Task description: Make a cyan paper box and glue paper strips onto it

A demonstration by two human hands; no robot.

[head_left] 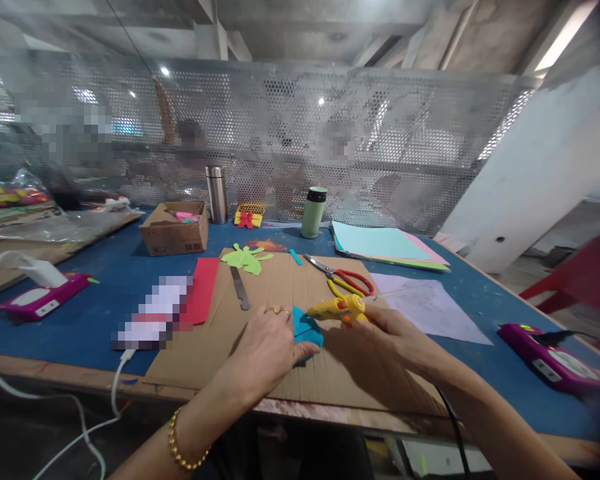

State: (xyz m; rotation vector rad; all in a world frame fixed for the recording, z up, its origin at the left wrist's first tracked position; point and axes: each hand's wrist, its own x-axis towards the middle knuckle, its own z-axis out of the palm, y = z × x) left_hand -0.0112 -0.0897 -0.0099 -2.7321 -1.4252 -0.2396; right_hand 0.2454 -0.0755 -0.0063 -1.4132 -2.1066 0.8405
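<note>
My left hand is closed around a folded blue paper piece, its thumb pressing the lower edge. In my right hand is a yellow glue gun, its nozzle pointing left and meeting the top of the blue paper. Both hands are over a brown cardboard sheet. Beyond them on the cardboard lie scissors with red and yellow handles, a flat metal blade, green paper leaf shapes and a small blue paper strip.
Red paper and a phone on a white cable lie left. Behind stand a cardboard box, steel flask and green tumbler. Rightward are coloured sheets, a lilac sheet and a magenta power strip.
</note>
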